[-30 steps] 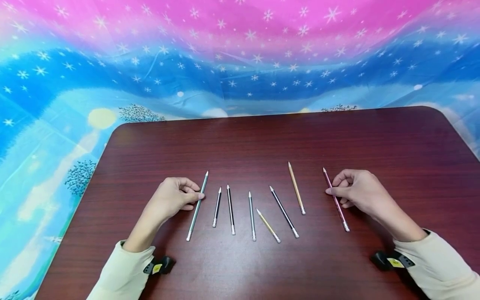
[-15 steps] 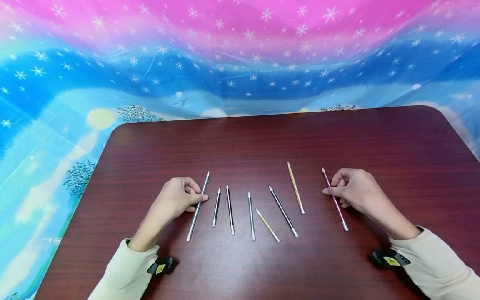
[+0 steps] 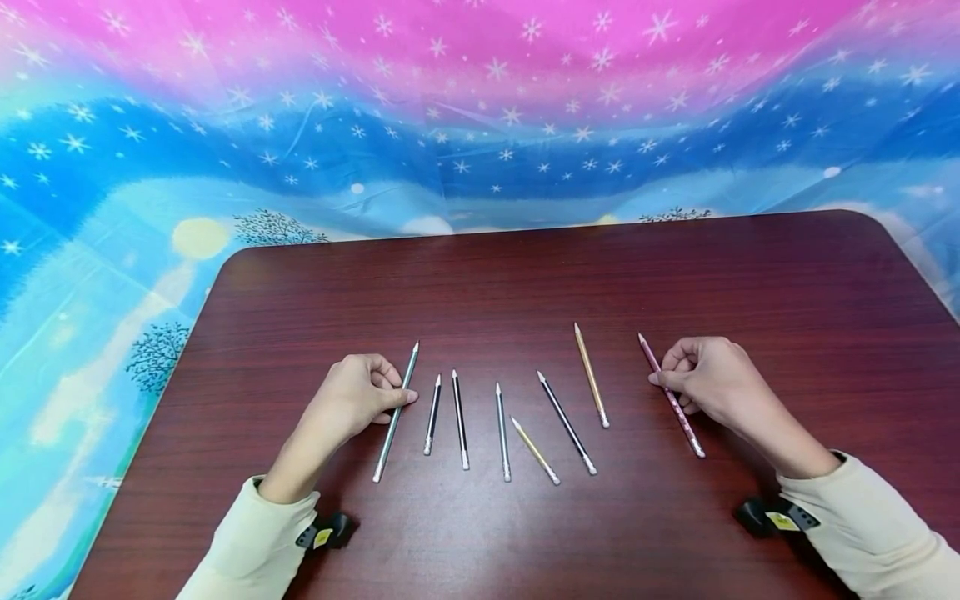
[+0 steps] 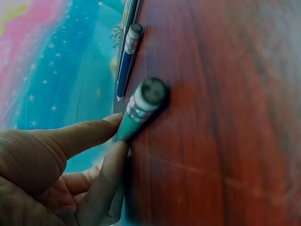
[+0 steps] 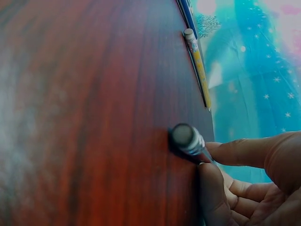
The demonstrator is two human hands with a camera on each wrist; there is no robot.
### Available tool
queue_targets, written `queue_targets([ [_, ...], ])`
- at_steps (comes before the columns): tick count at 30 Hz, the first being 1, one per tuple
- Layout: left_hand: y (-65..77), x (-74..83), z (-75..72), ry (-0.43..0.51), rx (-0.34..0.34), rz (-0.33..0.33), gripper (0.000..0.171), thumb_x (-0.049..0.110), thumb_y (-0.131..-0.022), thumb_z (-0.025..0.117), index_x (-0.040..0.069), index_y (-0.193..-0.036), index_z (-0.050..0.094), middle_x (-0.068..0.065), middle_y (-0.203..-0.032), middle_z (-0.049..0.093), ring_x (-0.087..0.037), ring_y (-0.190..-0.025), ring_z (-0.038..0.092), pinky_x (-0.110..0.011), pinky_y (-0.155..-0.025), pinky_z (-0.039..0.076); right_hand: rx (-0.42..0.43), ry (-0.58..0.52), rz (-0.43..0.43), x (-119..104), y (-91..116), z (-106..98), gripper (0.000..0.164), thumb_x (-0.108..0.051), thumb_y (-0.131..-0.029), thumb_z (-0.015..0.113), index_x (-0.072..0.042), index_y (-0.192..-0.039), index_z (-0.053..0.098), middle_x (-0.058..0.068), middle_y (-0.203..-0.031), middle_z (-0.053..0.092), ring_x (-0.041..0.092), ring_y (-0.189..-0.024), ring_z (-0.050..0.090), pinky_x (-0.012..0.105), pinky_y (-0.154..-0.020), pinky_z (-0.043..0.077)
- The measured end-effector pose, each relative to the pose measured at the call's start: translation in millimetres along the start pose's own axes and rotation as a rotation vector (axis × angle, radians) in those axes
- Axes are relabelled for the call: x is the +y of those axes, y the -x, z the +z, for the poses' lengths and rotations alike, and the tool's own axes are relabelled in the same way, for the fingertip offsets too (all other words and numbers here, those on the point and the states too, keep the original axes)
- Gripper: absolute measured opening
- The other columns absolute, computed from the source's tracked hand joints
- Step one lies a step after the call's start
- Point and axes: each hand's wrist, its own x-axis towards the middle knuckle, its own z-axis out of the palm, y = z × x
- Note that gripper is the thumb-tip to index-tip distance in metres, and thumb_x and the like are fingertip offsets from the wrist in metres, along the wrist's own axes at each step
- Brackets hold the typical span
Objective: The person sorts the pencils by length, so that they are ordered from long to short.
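My left hand (image 3: 348,392) pinches a green pencil (image 3: 387,442) between thumb and fingers near its middle. That pencil slants, white tip away from me and eraser end toward me; its eraser end (image 4: 143,101) looms large in the left wrist view. On the right, my right hand (image 3: 712,379) holds a pink patterned pencil (image 3: 686,425) the same way, its tip leaning left. The right wrist view shows that pencil's metal-banded eraser end (image 5: 186,136) close over the table, thumb and forefinger behind it.
Several pencils lie between the hands: a short dark one (image 3: 432,417), a black one (image 3: 460,421), a blue-grey one (image 3: 503,433), a short yellow one (image 3: 536,450), another black one (image 3: 567,423) and an orange one (image 3: 592,375). A snowflake-patterned cloth (image 3: 480,108) hangs behind the table (image 3: 480,283).
The pink pencil has turned in my right hand, its tip shifting left and its eraser end right. My left thumb has moved slightly right over the green pencil. The other pencils stay put.
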Motion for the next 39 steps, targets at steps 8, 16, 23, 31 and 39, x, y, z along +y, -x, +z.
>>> queue_targets([
  [8,0.0,-0.1,0.0,-0.017,-0.001,0.002,0.018,0.010,-0.089,0.082,0.005,-0.091,0.065,-0.001,-0.078,0.067,-0.009,-0.059,0.069,-0.027,-0.060,0.063,-0.013,0.007,0.015,-1.2,-0.7,-0.1,0.012,-0.008,-0.094,0.074,0.001,-0.088,0.069,-0.002,-0.068,0.063,0.008,-0.054,0.061,0.028,-0.051,0.059],
  [16,0.5,0.9,-1.3,-0.058,0.000,0.021,0.012,0.010,-0.091,0.078,0.005,-0.091,0.066,0.000,-0.075,0.066,-0.009,-0.059,0.067,-0.026,-0.059,0.061,-0.026,0.011,0.017,-2.1,-1.9,0.3,0.009,-0.006,-0.092,0.071,0.002,-0.089,0.068,-0.001,-0.068,0.061,0.011,-0.055,0.063,0.028,-0.052,0.060],
  [23,1.1,2.0,-3.8,-0.090,0.001,0.020,0.011,0.012,-0.093,0.076,0.006,-0.091,0.068,-0.002,-0.077,0.068,-0.009,-0.059,0.067,-0.025,-0.057,0.057,-0.036,0.005,0.016,-0.3,-2.2,0.2,0.010,-0.005,-0.093,0.070,0.003,-0.090,0.066,0.000,-0.069,0.057,0.013,-0.057,0.064,0.028,-0.052,0.060],
  [31,0.9,0.4,-4.4,-0.064,-0.001,0.037,0.008,0.009,-0.092,0.074,0.004,-0.094,0.068,-0.003,-0.079,0.071,-0.009,-0.060,0.067,-0.024,-0.057,0.057,-0.051,0.011,0.025,0.6,-3.3,0.0,0.009,-0.004,-0.094,0.068,0.003,-0.090,0.065,-0.002,-0.071,0.056,0.012,-0.058,0.063,0.027,-0.053,0.059],
  [39,1.9,-0.5,-4.5,-0.058,0.000,0.054,0.008,0.007,-0.090,0.072,0.003,-0.095,0.069,-0.003,-0.080,0.072,-0.010,-0.060,0.068,-0.024,-0.055,0.056,-0.056,0.001,0.027,0.0,-3.1,-0.5,0.008,-0.004,-0.092,0.068,0.002,-0.089,0.064,-0.002,-0.069,0.057,0.011,-0.056,0.063,0.027,-0.052,0.058],
])
